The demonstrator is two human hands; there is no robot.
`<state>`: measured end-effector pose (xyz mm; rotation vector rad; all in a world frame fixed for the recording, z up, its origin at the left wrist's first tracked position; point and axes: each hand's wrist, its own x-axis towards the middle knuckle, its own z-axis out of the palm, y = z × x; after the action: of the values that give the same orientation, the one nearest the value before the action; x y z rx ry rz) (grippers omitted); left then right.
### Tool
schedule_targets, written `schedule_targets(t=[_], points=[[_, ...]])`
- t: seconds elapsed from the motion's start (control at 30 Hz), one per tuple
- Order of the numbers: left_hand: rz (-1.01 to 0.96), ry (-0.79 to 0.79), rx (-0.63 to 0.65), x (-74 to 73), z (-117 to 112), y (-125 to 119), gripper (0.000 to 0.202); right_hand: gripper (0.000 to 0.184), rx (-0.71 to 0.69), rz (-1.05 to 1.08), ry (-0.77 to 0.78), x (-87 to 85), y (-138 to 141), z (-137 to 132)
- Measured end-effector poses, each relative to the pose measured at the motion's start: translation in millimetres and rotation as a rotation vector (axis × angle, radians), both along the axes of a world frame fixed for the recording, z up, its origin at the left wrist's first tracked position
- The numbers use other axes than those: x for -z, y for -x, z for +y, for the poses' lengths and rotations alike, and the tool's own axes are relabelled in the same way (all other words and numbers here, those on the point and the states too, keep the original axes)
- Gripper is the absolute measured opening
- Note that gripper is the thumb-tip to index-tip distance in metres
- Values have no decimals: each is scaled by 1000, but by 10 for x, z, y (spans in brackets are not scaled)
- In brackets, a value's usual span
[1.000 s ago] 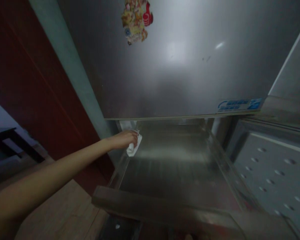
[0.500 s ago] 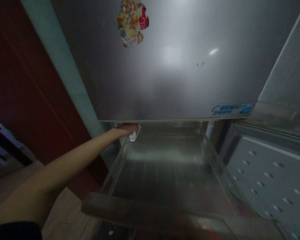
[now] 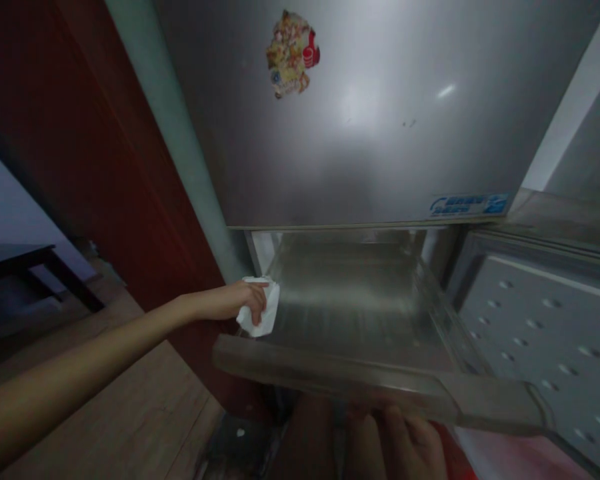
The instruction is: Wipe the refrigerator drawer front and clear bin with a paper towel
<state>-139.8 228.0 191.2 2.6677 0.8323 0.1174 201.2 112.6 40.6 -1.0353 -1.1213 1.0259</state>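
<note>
A clear plastic drawer [image 3: 330, 367] is pulled out of the lower compartment of a silver refrigerator [image 3: 380, 160]. My left hand [image 3: 253, 300] is closed on a white tissue [image 3: 267, 317] and presses it against the drawer's left side wall, close to the front corner. Some of the tissue drapes over the rim. Low in the view, in shadow, my right hand [image 3: 415, 440] grips the drawer's front from below; its fingertips are partly hidden by the drawer. Inside, the drawer floor [image 3: 350, 293] shows dull reflections.
The lower refrigerator door [image 3: 530, 333] stands swung out at the right. On the left are a red-brown door panel [image 3: 145, 200] and a dark table [image 3: 45, 260]. A food sticker [image 3: 290, 53] is on the upper door. My legs [image 3: 310, 433] are under the drawer.
My left hand has slid the tissue along the left wall from the drawer's back toward its front. My right hand has come into view below the drawer's front. The view has shifted.
</note>
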Motion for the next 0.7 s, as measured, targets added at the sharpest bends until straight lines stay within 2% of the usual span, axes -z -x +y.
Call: schedule_targets(t=[0.17,0.3,0.4,0.53,0.7], points=[[32,122,3,-66,-282,-56,40,57,-42,-11,46,-165,-36,21],[34,114,-9,-46,-313,-37,40,59,-79,8,55,-282,-33,7],[17,88,-10,-1,-290,-5,40,54,-83,70,18,-291,0,11],[-34,25,-7,77,-129,63,35,50,-93,159,-14,-252,51,18],[-14,-100,-62,106,427,82,26,49,-80,267,-17,-269,87,12]])
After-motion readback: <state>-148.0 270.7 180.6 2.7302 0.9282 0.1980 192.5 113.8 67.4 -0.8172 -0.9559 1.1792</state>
